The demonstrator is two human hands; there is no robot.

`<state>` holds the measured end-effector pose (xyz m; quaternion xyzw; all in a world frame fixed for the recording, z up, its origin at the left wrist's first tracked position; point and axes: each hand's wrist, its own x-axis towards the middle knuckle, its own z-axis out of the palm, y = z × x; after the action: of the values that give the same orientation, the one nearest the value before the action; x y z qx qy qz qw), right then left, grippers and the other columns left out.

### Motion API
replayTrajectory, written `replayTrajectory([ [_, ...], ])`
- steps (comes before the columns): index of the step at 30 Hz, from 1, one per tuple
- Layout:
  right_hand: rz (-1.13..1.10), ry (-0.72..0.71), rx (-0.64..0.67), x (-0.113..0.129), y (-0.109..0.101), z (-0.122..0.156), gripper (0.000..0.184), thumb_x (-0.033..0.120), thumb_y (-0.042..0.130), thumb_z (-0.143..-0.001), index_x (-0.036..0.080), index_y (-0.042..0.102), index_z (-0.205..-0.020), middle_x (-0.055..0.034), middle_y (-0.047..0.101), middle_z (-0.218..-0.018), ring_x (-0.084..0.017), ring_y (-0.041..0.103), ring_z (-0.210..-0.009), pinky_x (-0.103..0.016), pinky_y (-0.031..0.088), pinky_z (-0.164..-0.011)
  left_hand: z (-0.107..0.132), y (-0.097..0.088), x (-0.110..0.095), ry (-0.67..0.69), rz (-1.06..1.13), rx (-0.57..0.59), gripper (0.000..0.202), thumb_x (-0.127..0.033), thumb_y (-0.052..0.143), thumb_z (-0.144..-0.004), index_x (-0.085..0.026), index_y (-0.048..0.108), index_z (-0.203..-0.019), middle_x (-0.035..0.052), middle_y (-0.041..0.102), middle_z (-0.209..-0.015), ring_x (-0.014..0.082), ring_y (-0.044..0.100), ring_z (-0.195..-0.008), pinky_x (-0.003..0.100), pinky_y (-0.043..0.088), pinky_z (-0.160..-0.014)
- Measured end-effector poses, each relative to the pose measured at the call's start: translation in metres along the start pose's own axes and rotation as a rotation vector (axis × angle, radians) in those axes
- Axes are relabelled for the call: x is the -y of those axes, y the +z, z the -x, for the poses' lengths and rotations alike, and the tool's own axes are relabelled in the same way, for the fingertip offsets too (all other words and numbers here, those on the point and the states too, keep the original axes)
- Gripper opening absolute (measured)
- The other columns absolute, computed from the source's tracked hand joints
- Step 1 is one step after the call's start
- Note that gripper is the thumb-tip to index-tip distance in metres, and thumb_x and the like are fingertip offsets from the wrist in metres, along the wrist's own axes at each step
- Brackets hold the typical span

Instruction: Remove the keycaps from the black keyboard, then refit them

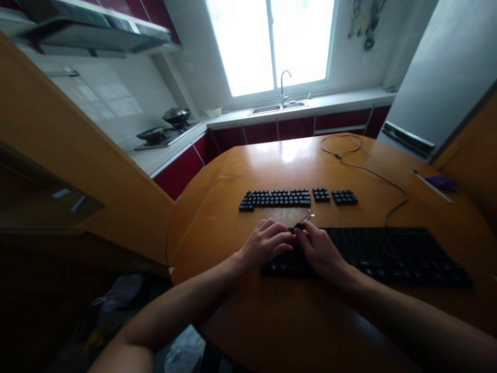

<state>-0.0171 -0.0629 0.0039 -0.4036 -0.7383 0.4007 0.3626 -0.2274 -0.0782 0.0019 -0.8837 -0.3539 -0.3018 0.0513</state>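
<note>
My right hand (321,249) is closed around a wire keycap puller (311,214), its thin metal prongs sticking up past the fingers. A small black piece (299,226) shows between the two hands; whether it is a keycap or part of the puller I cannot tell. My left hand (267,239) has its fingers bent together against this piece, over the keyboard's left end. Beneath both hands lies a black keyboard (392,254). Behind it, loose black keycaps stand in keyboard order: a wide main block (275,199), a small block (321,195) and a number-pad block (345,197).
The keyboard cable (373,173) curls across the right of the wooden table (205,207). A pale thin stick (433,187) and a purple cloth-like item (441,181) lie at the right edge. Beyond are a sink (266,109), a stove (171,135) and a fridge (438,72).
</note>
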Motion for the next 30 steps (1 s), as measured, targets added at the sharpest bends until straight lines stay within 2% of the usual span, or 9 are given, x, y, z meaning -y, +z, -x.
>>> replayTrajectory([
  [5,0.020,-0.057,-0.091,-0.001,0.001,0.000,0.019,0.035,0.048,-0.099,0.022,0.059,-0.091,-0.0054,0.072,-0.080,-0.022,0.068,-0.071,-0.031,0.047,-0.067,0.001,-0.005,-0.004,0.023,-0.135,-0.063,0.024,-0.033,0.067,-0.094,-0.027,0.066,-0.117,0.0055,0.066,-0.108,0.0213,0.054,-0.099,0.036,0.046,-0.088],
  [11,-0.012,-0.073,-0.082,0.001,0.000,0.000,0.016,0.032,0.048,-0.099,0.022,0.060,-0.092,-0.0051,0.072,-0.084,-0.022,0.069,-0.077,-0.031,0.048,-0.071,0.000,-0.006,-0.004,0.013,-0.130,-0.120,0.016,-0.029,0.066,-0.094,-0.025,0.069,-0.109,0.0058,0.064,-0.106,0.0212,0.052,-0.099,0.036,0.047,-0.088],
  [17,-0.064,-0.072,-0.074,0.003,0.001,0.001,0.014,0.031,0.049,-0.099,0.022,0.057,-0.092,-0.0031,0.074,-0.080,-0.019,0.069,-0.070,-0.029,0.047,-0.067,0.001,-0.001,-0.009,0.001,0.046,-0.169,0.019,-0.039,0.062,-0.096,-0.025,0.072,-0.104,0.0059,0.063,-0.099,0.0215,0.051,-0.098,0.037,0.046,-0.089],
  [20,-0.100,-0.055,-0.075,0.004,0.000,0.001,0.016,0.033,0.048,-0.100,0.022,0.056,-0.090,-0.0029,0.074,-0.078,-0.019,0.069,-0.070,-0.029,0.048,-0.069,-0.002,-0.002,-0.009,-0.071,0.136,-0.229,0.029,-0.049,0.060,-0.094,-0.024,0.075,-0.095,0.0065,0.061,-0.095,0.0215,0.052,-0.095,0.037,0.048,-0.087],
  [22,-0.106,-0.035,-0.088,0.004,0.000,0.000,0.018,0.034,0.049,-0.100,0.021,0.057,-0.090,-0.0031,0.074,-0.078,-0.019,0.070,-0.071,-0.030,0.049,-0.070,-0.005,-0.004,0.002,-0.161,0.129,-0.255,0.031,-0.052,0.061,-0.092,-0.024,0.076,-0.093,0.0068,0.060,-0.097,0.0221,0.052,-0.096,0.038,0.048,-0.086],
  [25,-0.115,-0.026,-0.102,0.002,0.000,-0.001,0.021,0.036,0.049,-0.100,0.021,0.059,-0.089,-0.0039,0.075,-0.080,-0.019,0.070,-0.073,-0.031,0.050,-0.072,-0.006,-0.008,0.037,-0.337,0.022,-0.289,0.023,-0.046,0.070,-0.088,-0.026,0.078,-0.093,0.0072,0.059,-0.108,0.0234,0.050,-0.104,0.040,0.047,-0.092],
  [28,-0.111,-0.035,-0.095,0.000,0.000,-0.001,0.023,0.037,0.049,-0.100,0.021,0.060,-0.088,-0.0048,0.075,-0.081,-0.020,0.071,-0.074,-0.032,0.051,-0.073,0.000,-0.010,0.079,-0.510,-0.101,-0.239,0.013,-0.038,0.079,-0.082,-0.029,0.079,-0.091,0.0063,0.059,-0.115,0.0246,0.049,-0.109,0.042,0.045,-0.098],
  [30,-0.101,-0.046,-0.088,0.000,-0.001,-0.001,0.024,0.038,0.049,-0.100,0.021,0.061,-0.088,-0.0050,0.075,-0.081,-0.020,0.070,-0.074,-0.032,0.051,-0.072,0.006,-0.010,0.098,-0.578,-0.136,-0.176,0.012,-0.034,0.083,-0.078,-0.030,0.080,-0.089,0.0058,0.060,-0.115,0.0251,0.049,-0.109,0.044,0.044,-0.100],
])
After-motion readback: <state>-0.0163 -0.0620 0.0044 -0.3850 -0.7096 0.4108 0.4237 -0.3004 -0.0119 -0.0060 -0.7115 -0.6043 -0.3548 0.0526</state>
